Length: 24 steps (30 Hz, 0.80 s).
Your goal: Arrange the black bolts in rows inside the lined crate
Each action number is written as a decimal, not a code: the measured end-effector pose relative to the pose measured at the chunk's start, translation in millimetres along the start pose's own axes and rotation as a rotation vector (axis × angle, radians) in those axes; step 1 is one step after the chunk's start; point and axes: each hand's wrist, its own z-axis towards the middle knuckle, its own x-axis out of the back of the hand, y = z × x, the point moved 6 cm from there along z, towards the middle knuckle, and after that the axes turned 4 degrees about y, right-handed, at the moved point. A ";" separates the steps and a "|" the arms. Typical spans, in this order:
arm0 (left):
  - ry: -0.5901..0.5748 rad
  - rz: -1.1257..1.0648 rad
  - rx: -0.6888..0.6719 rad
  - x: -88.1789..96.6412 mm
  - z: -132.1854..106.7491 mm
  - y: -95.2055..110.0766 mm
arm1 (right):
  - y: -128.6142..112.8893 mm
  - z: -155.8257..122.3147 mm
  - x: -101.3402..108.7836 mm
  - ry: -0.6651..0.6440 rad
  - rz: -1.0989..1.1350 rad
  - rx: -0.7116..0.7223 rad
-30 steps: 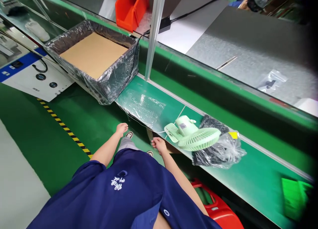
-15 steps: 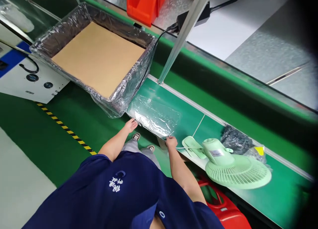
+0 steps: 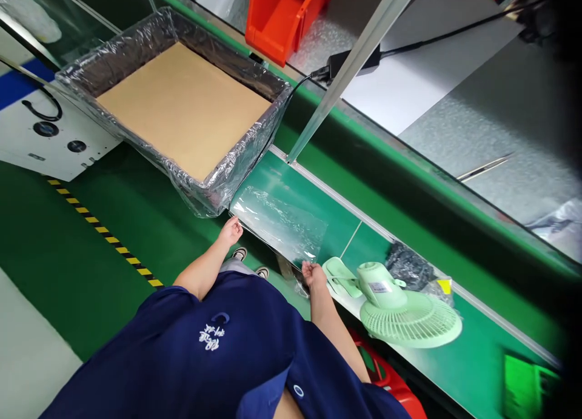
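Observation:
A clear plastic bag [image 3: 279, 222] lies flat on the green bench [image 3: 482, 352] just right of a foil-lined carton. My left hand [image 3: 231, 230] pinches the bag's near left corner at the bench edge. My right hand [image 3: 311, 273] is closed on the bag's near right corner. A pale green clip fan [image 3: 395, 307] lies face down on the bench right beside my right hand, its clip base [image 3: 339, 272] toward me. Behind the fan sits a crumpled bag with dark contents and a yellow label [image 3: 421, 272].
The open carton [image 3: 182, 107], lined with silvery film and floored with brown cardboard, stands left of the bag. A metal post [image 3: 336, 88] rises behind it. An orange bin [image 3: 282, 13] and a power adapter [image 3: 352, 61] sit beyond. A red container [image 3: 386, 379] is under the bench.
Both hands rose from beside my legs to the bench edge and took hold of the clear bag's near corners. The view swung left and down.

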 end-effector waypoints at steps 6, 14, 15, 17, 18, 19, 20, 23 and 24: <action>-0.112 0.023 -0.061 -17.0 -15.6 13.1 | 12.1 -9.4 5.6 -0.003 0.057 -0.092; 0.077 0.296 -0.040 -14.3 -1.3 26.6 | 35.7 -20.1 -3.4 0.014 0.176 -0.140; 0.104 0.330 -0.034 -13.9 2.1 28.2 | 36.8 -21.1 -4.7 0.026 0.201 -0.138; 0.148 0.388 -0.027 -13.4 7.7 31.2 | 38.0 -23.7 -7.2 0.051 0.248 -0.133; 0.167 0.412 -0.024 -13.1 10.0 32.6 | 38.5 -25.4 -8.3 0.062 0.268 -0.130; 0.185 0.433 -0.020 -12.5 12.1 33.8 | 38.8 -27.2 -9.2 0.071 0.284 -0.128; 0.203 0.450 -0.016 -11.7 14.0 34.9 | 38.9 -29.1 -9.9 0.079 0.297 -0.126; 0.254 0.496 0.005 -8.2 20.0 36.5 | 38.3 -34.1 -10.4 0.100 0.314 -0.107; 0.266 0.510 0.014 -7.1 22.2 36.4 | 37.8 -35.5 -10.0 0.111 0.315 -0.096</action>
